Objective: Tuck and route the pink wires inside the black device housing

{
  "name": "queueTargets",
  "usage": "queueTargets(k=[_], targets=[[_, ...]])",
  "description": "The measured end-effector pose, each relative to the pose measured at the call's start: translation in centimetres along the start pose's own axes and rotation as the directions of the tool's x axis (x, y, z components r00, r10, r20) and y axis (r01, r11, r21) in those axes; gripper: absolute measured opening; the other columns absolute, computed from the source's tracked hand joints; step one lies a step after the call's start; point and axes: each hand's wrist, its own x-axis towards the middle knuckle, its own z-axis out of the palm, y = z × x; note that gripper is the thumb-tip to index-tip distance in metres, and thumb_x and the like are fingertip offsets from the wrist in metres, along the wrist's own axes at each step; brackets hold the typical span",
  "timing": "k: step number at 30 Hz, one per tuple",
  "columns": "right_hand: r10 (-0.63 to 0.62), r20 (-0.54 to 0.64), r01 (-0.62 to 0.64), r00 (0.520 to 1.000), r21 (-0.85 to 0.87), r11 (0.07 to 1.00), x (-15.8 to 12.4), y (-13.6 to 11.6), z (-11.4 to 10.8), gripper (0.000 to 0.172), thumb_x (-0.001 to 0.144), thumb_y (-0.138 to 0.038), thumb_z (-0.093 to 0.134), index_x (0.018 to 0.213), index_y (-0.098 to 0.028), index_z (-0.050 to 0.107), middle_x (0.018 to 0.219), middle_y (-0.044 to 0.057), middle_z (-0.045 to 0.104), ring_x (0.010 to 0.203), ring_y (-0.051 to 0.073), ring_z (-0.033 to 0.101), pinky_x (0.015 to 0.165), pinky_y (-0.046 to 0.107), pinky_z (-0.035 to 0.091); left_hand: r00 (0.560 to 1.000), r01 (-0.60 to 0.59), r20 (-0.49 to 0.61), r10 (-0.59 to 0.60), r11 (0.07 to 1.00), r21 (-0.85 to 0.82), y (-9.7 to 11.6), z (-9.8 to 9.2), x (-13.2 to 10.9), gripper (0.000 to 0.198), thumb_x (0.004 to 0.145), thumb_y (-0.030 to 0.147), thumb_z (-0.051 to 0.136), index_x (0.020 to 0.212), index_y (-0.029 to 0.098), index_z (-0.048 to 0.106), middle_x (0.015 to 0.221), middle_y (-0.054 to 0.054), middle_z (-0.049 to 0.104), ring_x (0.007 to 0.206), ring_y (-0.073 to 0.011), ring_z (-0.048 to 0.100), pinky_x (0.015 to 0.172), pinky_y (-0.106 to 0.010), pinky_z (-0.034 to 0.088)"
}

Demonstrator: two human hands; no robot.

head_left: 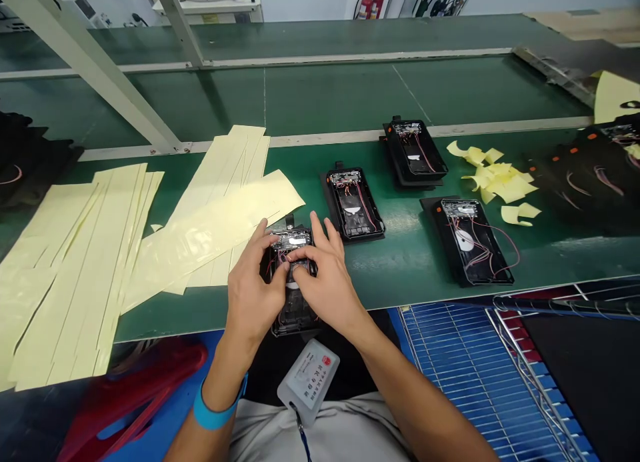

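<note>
A black plastic housing with a circuit board and thin wires inside lies at the table's front edge, below my hands. My left hand grips its left side, with the index finger by the board and the thumb reaching inside. From the right, my right hand reaches in, its thumb and index finger closed in a pinch at the thin wires. The fingertips partly hide the wires. A yellow paper strip lies just beyond my left hand.
Stacks of yellow strips cover the left. Similar housings and another open housing sit to the right, near torn yellow scraps. More black parts are piled far right. A slanted metal post rises behind the strips.
</note>
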Motion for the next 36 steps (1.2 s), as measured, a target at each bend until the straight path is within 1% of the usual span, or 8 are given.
queueTargets(k=[4,8,12,16,20,25,32,36], targets=[[-0.011,-0.038,0.010,0.999,-0.010,1.000,-0.2,0.0,0.5,0.021,0.093,-0.017,0.060,0.097,-0.022,0.080,0.184,-0.001,0.015,0.175,0.032,0.006,0.140,0.069,0.009,1.000,-0.018,-0.020,0.019,1.000,0.017,-0.1,0.1,0.2,0.043,0.098,0.022,0.068,0.141,0.023,0.064,0.164,-0.006,0.055,0.151,-0.0259,0.059,0.128,-0.048,0.055],[-0.041,-0.070,0.037,0.997,-0.062,0.997,-0.4,-0.1,0.9,0.021,0.097,-0.021,0.059,0.099,-0.021,0.080,0.185,0.000,0.014,0.175,0.033,0.008,0.139,0.068,0.017,0.999,-0.021,-0.033,0.022,0.999,0.026,-0.2,0.1,0.6,0.042,0.096,0.021,0.071,0.137,0.023,0.066,0.153,-0.005,0.064,0.144,-0.0246,0.064,0.126,-0.049,0.056],[-0.065,-0.073,0.058,0.995,-0.088,0.994,-0.6,-0.1,0.9,0.024,0.100,-0.022,0.057,0.103,-0.021,0.081,0.185,0.000,0.014,0.174,0.033,0.010,0.137,0.067,0.025,0.999,-0.017,-0.042,0.019,0.999,0.041,-0.2,0.1,1.0,0.040,0.094,0.022,0.074,0.134,0.023,0.068,0.147,-0.004,0.068,0.137,-0.0236,0.068,0.122,-0.047,0.059],[-0.063,-0.076,0.056,0.995,-0.092,0.994,-0.8,-0.1,0.8,0.024,0.101,-0.025,0.057,0.104,-0.022,0.081,0.185,-0.001,0.016,0.174,0.034,0.012,0.135,0.068,0.029,0.999,-0.015,-0.043,0.018,0.999,0.051,-0.2,0.1,1.2,0.041,0.091,0.017,0.076,0.132,0.023,0.070,0.145,-0.004,0.069,0.135,-0.0242,0.069,0.120,-0.047,0.060],[-0.029,-0.062,0.026,0.998,-0.053,0.998,-0.6,-0.2,0.8,0.021,0.099,-0.024,0.059,0.101,-0.022,0.080,0.185,-0.001,0.015,0.174,0.035,0.011,0.136,0.070,0.026,0.998,-0.027,-0.049,0.030,0.998,0.060,0.0,0.1,1.4,0.041,0.089,0.014,0.074,0.129,0.022,0.070,0.144,-0.005,0.070,0.136,-0.0252,0.068,0.119,-0.048,0.060],[0.019,-0.066,-0.018,0.998,0.010,1.000,-0.6,-0.2,0.9,0.023,0.097,-0.020,0.057,0.102,-0.023,0.079,0.185,-0.003,0.012,0.174,0.033,0.010,0.138,0.068,0.022,0.997,-0.044,-0.059,0.049,0.996,0.081,0.1,0.2,1.4,0.036,0.091,0.015,0.074,0.126,0.021,0.071,0.142,-0.006,0.071,0.134,-0.0243,0.069,0.117,-0.044,0.060],[-0.007,-0.083,0.006,0.997,-0.010,1.000,-1.1,-0.1,1.0,0.026,0.100,-0.022,0.055,0.108,-0.022,0.079,0.185,-0.003,0.011,0.175,0.032,0.009,0.138,0.066,0.028,0.997,-0.054,-0.050,0.060,0.993,0.102,0.3,0.3,1.9,0.039,0.087,0.010,0.075,0.125,0.021,0.071,0.136,-0.004,0.072,0.128,-0.0213,0.070,0.113,-0.038,0.060],[-0.072,-0.105,0.066,0.992,-0.061,0.996,-1.4,0.2,1.2,0.028,0.103,-0.023,0.053,0.114,-0.020,0.078,0.185,0.000,0.015,0.174,0.032,0.014,0.137,0.064,0.033,0.997,-0.064,-0.034,0.069,0.990,0.123,0.5,0.3,2.1,0.039,0.087,0.007,0.073,0.123,0.020,0.070,0.135,-0.004,0.071,0.126,-0.0212,0.069,0.110,-0.038,0.059]])
